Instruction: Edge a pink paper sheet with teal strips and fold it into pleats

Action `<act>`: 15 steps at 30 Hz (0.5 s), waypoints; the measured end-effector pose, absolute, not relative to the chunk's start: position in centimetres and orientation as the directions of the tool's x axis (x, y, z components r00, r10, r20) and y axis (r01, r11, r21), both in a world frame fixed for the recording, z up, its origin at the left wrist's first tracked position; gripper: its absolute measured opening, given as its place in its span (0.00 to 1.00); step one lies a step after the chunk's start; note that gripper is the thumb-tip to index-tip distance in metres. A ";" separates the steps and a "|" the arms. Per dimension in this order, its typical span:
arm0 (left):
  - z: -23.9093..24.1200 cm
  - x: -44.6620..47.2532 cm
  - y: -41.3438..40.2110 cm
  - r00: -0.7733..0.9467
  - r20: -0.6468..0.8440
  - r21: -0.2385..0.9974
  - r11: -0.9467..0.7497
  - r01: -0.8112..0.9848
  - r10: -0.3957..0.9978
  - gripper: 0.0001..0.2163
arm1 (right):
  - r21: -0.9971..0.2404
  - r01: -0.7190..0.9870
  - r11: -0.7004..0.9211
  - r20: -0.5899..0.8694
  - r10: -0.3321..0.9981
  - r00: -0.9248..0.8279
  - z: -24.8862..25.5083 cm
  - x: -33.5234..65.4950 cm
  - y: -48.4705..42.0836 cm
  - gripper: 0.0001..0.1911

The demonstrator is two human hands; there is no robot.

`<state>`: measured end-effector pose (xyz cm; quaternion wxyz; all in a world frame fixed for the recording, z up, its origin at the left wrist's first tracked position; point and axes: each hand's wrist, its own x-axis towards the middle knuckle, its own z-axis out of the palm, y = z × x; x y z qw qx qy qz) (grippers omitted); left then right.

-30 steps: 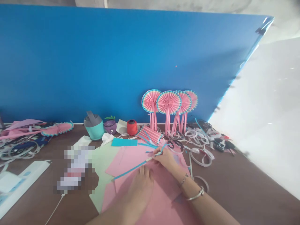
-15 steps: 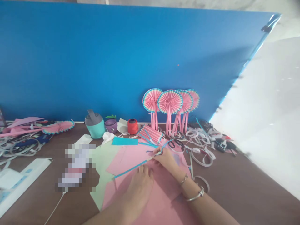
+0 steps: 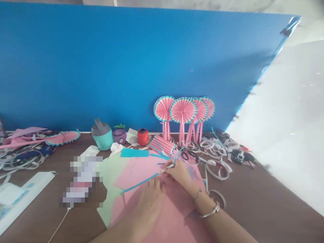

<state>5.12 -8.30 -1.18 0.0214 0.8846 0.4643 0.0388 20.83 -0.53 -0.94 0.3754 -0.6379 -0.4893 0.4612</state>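
My left hand (image 3: 152,197) lies on a pink paper sheet (image 3: 174,206), palm down and fingers stretched out, their tips close to the lower edge of a narrow blue strip (image 3: 140,183). The strip runs slanting across the pink sheets and shows a whitish stretch (image 3: 161,171) near my right fingers. Thumb and fingers of my right hand (image 3: 175,169) pinch the strip around that whitish part. Beyond the fingertips, a thin blue end (image 3: 179,152) curls upward. Whether the white part is tape or backing, I cannot tell. Pale green paper (image 3: 115,175) shows under the pink on the left.
Several round pink paper fans (image 3: 183,110) lean against the blue panel (image 3: 101,67). Before them lies pleated pink paper (image 3: 162,145). A blue rectangle (image 3: 135,152), a red thread spool (image 3: 143,137), a purple cup (image 3: 119,135) and a teal container (image 3: 102,136) stand near. White strip coils (image 3: 219,170) lie right.
The curled blue end beyond my right fingers has shifted slightly and stands a little more upright. Both hands stay in nearly the same place.
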 end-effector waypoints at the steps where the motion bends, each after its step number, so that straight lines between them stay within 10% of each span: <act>1: -0.8 5.3 -8.3 0.556 0.011 0.041 -0.556 0.830 0.831 0.21 | -0.929 0.283 -0.241 -0.222 0.970 0.096 -0.9 20.8 -0.5 0.10; 15: 0.2 5.6 -8.1 0.562 -0.012 -0.032 -0.562 0.827 0.827 0.18 | -0.942 0.245 -0.229 -0.215 0.973 0.084 -1.6 21.1 -0.3 0.09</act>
